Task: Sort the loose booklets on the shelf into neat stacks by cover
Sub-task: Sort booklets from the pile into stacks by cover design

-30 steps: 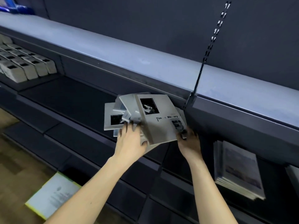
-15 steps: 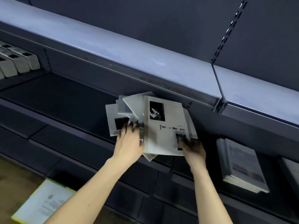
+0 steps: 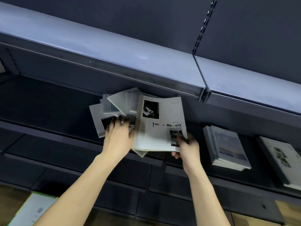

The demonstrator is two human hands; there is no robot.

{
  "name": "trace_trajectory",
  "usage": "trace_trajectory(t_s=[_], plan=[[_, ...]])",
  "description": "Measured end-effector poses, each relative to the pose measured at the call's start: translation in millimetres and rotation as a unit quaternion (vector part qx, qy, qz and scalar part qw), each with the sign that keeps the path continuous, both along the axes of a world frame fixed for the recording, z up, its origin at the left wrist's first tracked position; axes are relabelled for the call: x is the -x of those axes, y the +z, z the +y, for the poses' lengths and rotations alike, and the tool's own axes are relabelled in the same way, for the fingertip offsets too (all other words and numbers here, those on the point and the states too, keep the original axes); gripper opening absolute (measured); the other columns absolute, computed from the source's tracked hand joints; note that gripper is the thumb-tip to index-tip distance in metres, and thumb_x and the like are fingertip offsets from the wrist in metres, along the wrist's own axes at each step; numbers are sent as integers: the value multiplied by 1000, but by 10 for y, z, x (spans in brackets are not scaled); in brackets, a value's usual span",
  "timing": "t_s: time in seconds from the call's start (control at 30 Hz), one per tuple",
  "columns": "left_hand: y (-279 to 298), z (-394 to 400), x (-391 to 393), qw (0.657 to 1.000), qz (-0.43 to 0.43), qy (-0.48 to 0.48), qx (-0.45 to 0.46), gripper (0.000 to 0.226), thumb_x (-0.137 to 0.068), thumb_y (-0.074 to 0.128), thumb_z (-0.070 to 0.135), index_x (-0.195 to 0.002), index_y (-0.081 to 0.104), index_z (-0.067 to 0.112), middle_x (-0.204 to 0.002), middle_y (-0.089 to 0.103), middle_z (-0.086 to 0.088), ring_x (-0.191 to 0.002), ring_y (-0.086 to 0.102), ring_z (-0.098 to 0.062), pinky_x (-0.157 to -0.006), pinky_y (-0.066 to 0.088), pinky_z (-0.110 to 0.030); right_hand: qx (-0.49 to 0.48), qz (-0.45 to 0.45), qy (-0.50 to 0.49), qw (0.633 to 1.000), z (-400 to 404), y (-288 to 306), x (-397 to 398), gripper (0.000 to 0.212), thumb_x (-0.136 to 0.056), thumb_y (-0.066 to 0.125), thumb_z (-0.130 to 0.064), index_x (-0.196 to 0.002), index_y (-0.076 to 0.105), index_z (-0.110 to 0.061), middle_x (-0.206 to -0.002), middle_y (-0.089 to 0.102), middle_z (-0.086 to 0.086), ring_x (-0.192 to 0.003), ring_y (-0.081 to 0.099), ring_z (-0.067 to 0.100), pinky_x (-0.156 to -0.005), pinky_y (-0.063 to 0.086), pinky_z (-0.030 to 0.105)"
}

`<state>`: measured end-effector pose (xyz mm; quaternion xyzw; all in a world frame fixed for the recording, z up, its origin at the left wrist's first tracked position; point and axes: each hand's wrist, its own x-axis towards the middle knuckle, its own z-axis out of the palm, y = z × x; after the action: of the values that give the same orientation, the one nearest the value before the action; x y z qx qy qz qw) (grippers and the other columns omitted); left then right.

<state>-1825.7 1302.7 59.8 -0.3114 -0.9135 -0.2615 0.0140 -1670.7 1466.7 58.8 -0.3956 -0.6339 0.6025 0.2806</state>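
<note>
My arms are bare from the bottom edge of the view up to the wrists: no sleeve, cuff or glove shows on either one. My left forearm (image 3: pixel 78 191) is long and slim, and I wear no watch, band or bracelet on it. My right forearm (image 3: pixel 203 193) is bare as well. My left hand (image 3: pixel 118 141) carries no ring that I can see. My right hand (image 3: pixel 189 148) is also ungloved and unadorned. My fingertips (image 3: pixel 119 119) look dark and smeared by blur, so I cannot tell whether the nails are painted.
</note>
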Motion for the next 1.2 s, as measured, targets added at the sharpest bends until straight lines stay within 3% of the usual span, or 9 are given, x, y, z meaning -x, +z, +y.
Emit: trace_trajectory(t_s=[0.13, 0.3, 0.47, 0.63, 1.0, 1.2], plan=[[47, 160, -73, 1000, 9, -25, -10, 51, -99, 46, 31, -148, 39, 19, -153, 34, -11, -143, 26, -34, -117, 24, -50, 12, 21, -54, 998, 108, -5, -229, 16, -100, 53, -18, -113, 59, -10, -92, 65, 17, -38, 50, 17, -36, 35, 25], [44, 451, -387, 996, 17, -83, 37, 50, -95, 49, 30, -144, 44, 21, -150, 37, -9, -140, 30, -34, -114, 29, -50, 19, 38, -120, 992, 257, 70, -689, 9, -100, 53, -18, -96, 56, -10, -83, 60, 7, -38, 50, 15, -35, 35, 23], [49, 824, -882, 987, 31, -147, 49, 56, -94, 52, 33, -147, 38, 26, -153, 34, -8, -142, 28, -34, -117, 25, -48, 15, 44, -157, 986, 426, 109, -1314, 15, -102, 53, -23, -108, 61, -13, -86, 64, 2, -41, 52, 13, -38, 39, 22], [56, 1155, -1465, 980, 37, -180, 74, 60, -93, 55, 35, -148, 35, 24, -149, 37, -9, -137, 34, -33, -114, 29, -48, 6, 48, -190, 981, 594, 73, -2013, 16, -102, 52, -22, -102, 63, -10, -82, 67, 6, -41, 50, 15, -35, 37, 22], [-21, 1659, -2786, 960, 67, -253, 96, 60, -97, 52, 37, -150, 31, 19, -156, 28, -11, -146, 19, -31, -119, 19, -46, 25, 52, -260, 964, 834, -43, -3430, 16, -102, 51, -20, -101, 64, -11, -81, 71, 8, -42, 50, 14, -36, 37, 22], [-30, 1870, -3332, 954, 82, -274, 94, 56, -95, 55, 36, -145, 38, 16, -151, 35, -12, -143, 26, -31, -116, 24, -45, 40, 56, -284, 957, 968, -122, -4041, 16, -102, 51, -19, -102, 63, -9, -84, 71, 9, -40, 49, 13, -34, 36, 20]])
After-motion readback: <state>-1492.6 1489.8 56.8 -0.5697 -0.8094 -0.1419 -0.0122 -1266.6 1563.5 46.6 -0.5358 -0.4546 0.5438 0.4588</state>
